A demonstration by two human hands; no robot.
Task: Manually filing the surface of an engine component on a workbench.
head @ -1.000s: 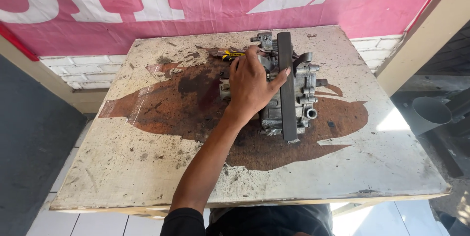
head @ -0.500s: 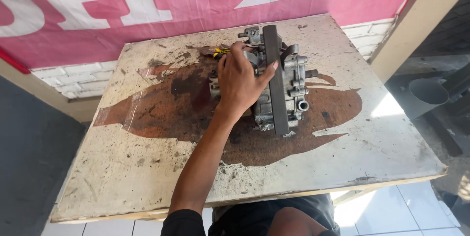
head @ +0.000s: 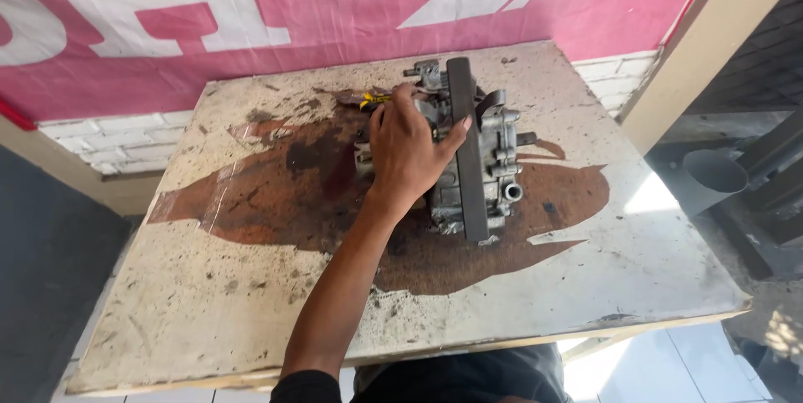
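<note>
One hand [head: 410, 148] lies spread over a grey metal engine part [head: 468, 156] that sits toward the far middle of the bench [head: 209, 303]. Judging by the thumb, it looks like the left hand. The fingers [head: 456, 131] are open and laid flat across the casting, palm down, pressing on it rather than wrapping around it. The arm reaches up from the near edge, with a dark sleeve [head: 305, 386] at the bottom.

The engine part stands in the middle of a large dark brown oil stain [head: 276, 194] that spreads across the scuffed, pale bench top. A long dark bar [head: 468, 160] runs along its top, just right of the fingertips. A short round pipe end [head: 512, 192] sticks out on its right side. Something small and yellow [head: 372, 99] lies on the bench just behind the hand, touching the part's far left corner.

Behind the bench hangs a pink and white banner [head: 335, 10] over a white brick wall [head: 125, 144]. The other hand is out of sight.
</note>
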